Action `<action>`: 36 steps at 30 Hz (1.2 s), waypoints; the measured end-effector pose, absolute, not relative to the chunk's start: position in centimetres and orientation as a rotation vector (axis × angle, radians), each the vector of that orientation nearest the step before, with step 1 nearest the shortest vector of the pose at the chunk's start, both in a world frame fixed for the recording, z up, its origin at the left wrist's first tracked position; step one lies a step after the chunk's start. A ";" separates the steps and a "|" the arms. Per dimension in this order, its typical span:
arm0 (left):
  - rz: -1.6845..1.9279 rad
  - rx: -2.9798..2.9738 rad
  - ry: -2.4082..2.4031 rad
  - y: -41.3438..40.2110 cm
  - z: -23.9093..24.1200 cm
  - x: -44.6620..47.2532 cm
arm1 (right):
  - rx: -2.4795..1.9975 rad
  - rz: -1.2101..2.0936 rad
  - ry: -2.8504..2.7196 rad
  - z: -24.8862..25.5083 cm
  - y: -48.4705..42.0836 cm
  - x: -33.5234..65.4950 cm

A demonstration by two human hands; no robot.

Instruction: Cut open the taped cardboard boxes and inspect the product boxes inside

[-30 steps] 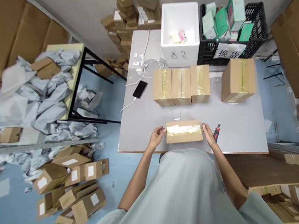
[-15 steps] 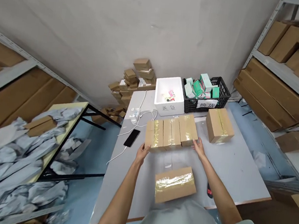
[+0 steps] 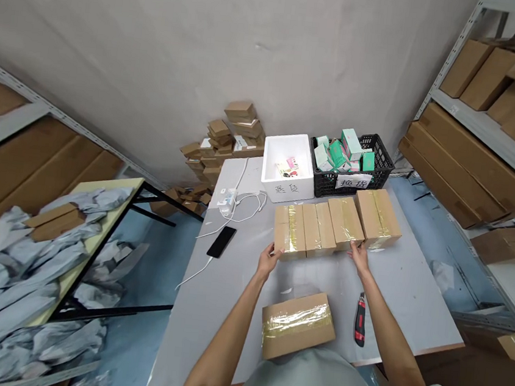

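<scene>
Three taped cardboard boxes [image 3: 318,229] stand side by side on the grey table [image 3: 407,295]. My left hand [image 3: 269,259] presses the left end of the row, fingers curled on the leftmost box. My right hand [image 3: 360,257] rests against the right end of the row, fingers out flat. The row now touches a larger taped box [image 3: 378,218] on its right. Another taped box [image 3: 296,323] lies near the table's front edge, close to my body, with no hand on it.
A red and black utility knife [image 3: 359,319] lies right of the near box. A black phone [image 3: 221,241] on a white cable lies at the left. A white foam bin [image 3: 288,167] and a black crate [image 3: 350,166] of green cartons stand behind. Shelves of cartons flank both sides.
Both hands left the near box and reached forward to the row of three. The row has slid to the right until it meets the larger box.
</scene>
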State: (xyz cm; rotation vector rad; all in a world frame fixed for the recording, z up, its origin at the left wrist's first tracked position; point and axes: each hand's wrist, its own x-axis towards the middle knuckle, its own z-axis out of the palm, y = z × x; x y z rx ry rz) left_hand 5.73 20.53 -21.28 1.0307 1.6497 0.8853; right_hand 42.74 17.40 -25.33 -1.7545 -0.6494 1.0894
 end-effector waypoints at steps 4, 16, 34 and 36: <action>0.894 1.075 1.654 22.2 -20.8 8.9 | -1.826 1.057 -0.702 -24.8 16.5 43.1; 0.890 1.318 1.815 9.7 -22.3 9.3 | -2.418 0.977 -0.975 -26.9 -0.6 45.4; 0.674 1.848 1.580 -3.3 -24.9 4.6 | -2.194 1.045 -1.339 -24.6 0.7 42.7; 0.672 1.841 1.541 -3.4 -25.2 4.2 | -1.995 1.151 -1.343 -23.2 1.4 42.0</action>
